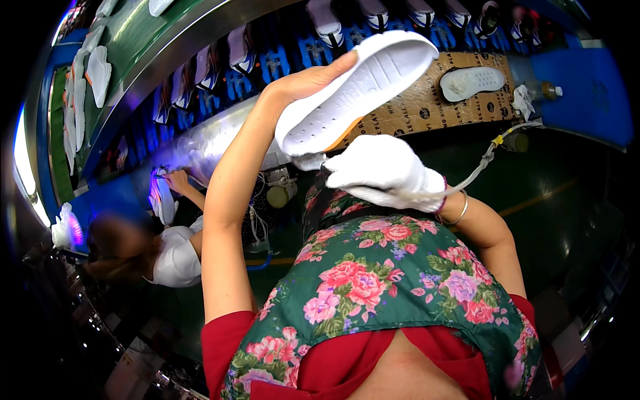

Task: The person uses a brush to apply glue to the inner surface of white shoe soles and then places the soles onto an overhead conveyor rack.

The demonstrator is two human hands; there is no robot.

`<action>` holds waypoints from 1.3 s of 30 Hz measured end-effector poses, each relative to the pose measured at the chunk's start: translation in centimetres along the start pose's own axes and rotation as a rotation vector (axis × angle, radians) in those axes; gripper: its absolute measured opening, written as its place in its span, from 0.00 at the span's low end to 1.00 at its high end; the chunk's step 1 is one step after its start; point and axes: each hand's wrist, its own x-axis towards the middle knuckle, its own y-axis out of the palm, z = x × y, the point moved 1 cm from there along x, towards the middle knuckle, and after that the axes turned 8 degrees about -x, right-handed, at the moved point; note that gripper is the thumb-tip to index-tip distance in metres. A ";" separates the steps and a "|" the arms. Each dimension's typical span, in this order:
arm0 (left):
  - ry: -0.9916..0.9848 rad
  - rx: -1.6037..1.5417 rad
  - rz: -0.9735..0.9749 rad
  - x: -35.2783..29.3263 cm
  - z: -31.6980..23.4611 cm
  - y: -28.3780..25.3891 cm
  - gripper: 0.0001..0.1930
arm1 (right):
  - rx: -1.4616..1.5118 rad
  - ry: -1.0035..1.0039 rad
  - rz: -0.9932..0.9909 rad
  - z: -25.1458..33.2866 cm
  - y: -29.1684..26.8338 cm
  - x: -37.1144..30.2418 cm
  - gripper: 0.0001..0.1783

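My bare left hand (pixel 310 81) grips a white shoe sole (pixel 363 90) by its edge, with the hollow inner side facing up. The sole is tilted, one end up to the right and its holed end down to the left. An orange patch shows along its lower edge. Just below the sole, my right hand (pixel 383 170) in a white knit glove is closed around a hand tool, mostly hidden. A pale hose (pixel 477 167) runs to this hand, and a blurred grey part (pixel 309 161) shows beyond its fingertips, close under the sole.
Another white sole (pixel 472 84) lies on a cardboard sheet (pixel 427 110) on the bench. Shoe uppers (pixel 241 48) stand in a row on blue holders behind. White soles (pixel 99 76) rest on a green belt at the left. A co-worker's hand (pixel 179 181) holds a shoe nearby.
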 end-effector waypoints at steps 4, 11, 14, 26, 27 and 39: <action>-0.248 0.188 0.032 0.4 -1.8 0.2 0.40 | -0.090 0.040 -0.046 -0.9 -0.8 0.3 0.13; -0.042 -0.441 -0.103 -0.1 0.9 -1.0 0.42 | 0.309 0.531 -0.214 -1.6 -2.9 -0.5 0.08; 0.106 -0.720 -0.030 -1.0 2.9 -0.2 0.40 | 0.327 0.616 -0.480 -2.7 -3.6 -0.2 0.11; 0.059 -0.863 -0.041 -5.1 6.6 2.4 0.28 | -0.063 0.326 -0.253 -1.8 -5.1 1.1 0.09; 0.086 -1.111 -0.013 -5.4 6.5 2.5 0.30 | -0.142 0.307 -0.278 -1.4 -4.8 1.0 0.10; 0.571 -1.337 0.262 -4.8 4.6 6.1 0.50 | -0.273 0.117 -0.353 1.0 -4.3 2.5 0.14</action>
